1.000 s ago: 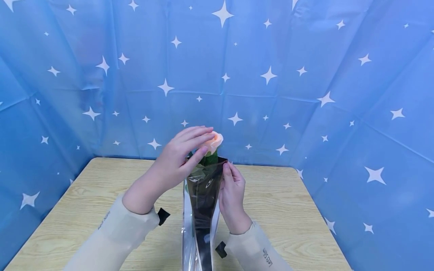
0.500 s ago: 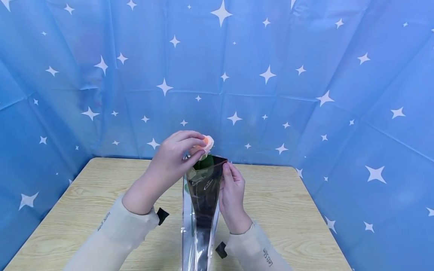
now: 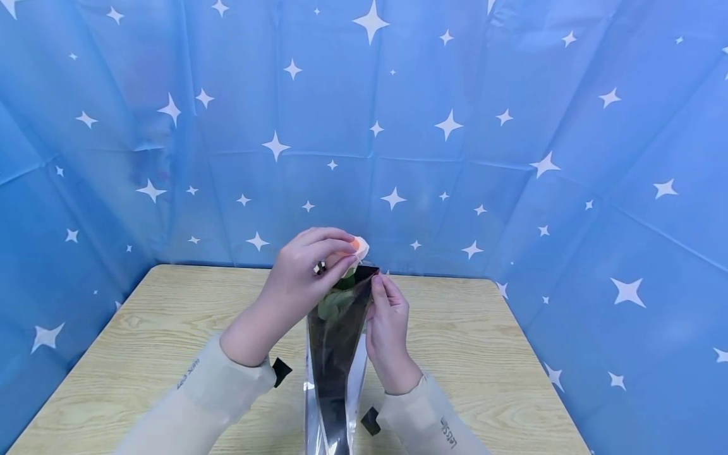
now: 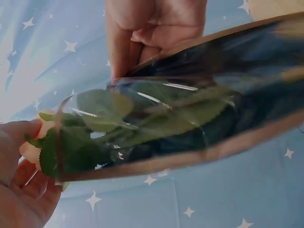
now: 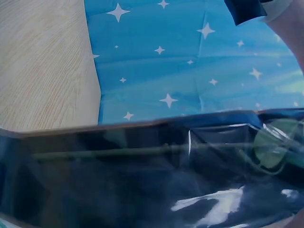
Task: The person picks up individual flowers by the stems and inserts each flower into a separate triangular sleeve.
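Observation:
A pale peach rose (image 3: 363, 248) stands head-up at the mouth of a flower sleeve (image 3: 335, 354), a long wrap with a dark panel and clear film. My left hand (image 3: 311, 264) pinches the bloom between thumb and fingers. The sleeve's upper right corner is gripped by the thumb and fingers of my right hand (image 3: 388, 328). In the left wrist view, green leaves (image 4: 175, 118) show through the film, some poking out past its rim below the bloom. The right wrist view shows the green stem (image 5: 109, 153) running lengthwise inside the sleeve.
Below the hands lies a light wood-grain table (image 3: 472, 366). A blue curtain (image 3: 364, 126) with white stars surrounds it at the back and both sides. Black tabs (image 3: 371, 420) stick out at both sleeve cuffs.
My left hand has closed its fingers round the bloom and come lower. The rose tilted left, then came back right and down, its leaves deeper in the sleeve. My right hand barely moved.

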The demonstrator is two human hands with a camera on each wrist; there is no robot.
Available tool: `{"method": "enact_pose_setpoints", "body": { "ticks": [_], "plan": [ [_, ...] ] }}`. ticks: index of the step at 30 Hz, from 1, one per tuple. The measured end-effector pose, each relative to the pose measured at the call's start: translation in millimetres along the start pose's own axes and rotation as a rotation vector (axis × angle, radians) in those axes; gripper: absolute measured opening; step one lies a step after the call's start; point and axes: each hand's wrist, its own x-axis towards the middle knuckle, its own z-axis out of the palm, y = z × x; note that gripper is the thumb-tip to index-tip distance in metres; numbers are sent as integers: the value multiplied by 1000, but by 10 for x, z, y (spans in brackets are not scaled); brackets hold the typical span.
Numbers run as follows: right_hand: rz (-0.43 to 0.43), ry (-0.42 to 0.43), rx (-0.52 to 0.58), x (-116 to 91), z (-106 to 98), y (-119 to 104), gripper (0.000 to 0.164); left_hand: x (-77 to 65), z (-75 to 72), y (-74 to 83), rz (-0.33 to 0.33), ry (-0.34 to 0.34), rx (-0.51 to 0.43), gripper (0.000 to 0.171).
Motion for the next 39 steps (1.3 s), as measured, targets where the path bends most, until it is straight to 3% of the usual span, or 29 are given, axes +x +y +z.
{"method": "enact_pose_setpoints", "body": {
  "ticks": [3, 9, 19, 28, 39],
  "plan": [
    [-7, -15, 6, 4, -1, -3, 18, -20, 14, 6, -27, -17, 0, 13],
    [-6, -32, 1, 3, -7, -26, 25, -72, 17, -10, -69, -121, -4, 21],
    [-16, 8, 71, 23, 13, -66, 23, -106, 24, -37, -16, -219, 43, 41],
    [-15, 20, 80, 42, 40, -120, 24, -110, 37, -53, 69, -213, 118, 46],
    [-20, 42, 137, 73, 101, -203, 20, -95, 66, -66, 113, -217, 154, 31]
  ]
}}
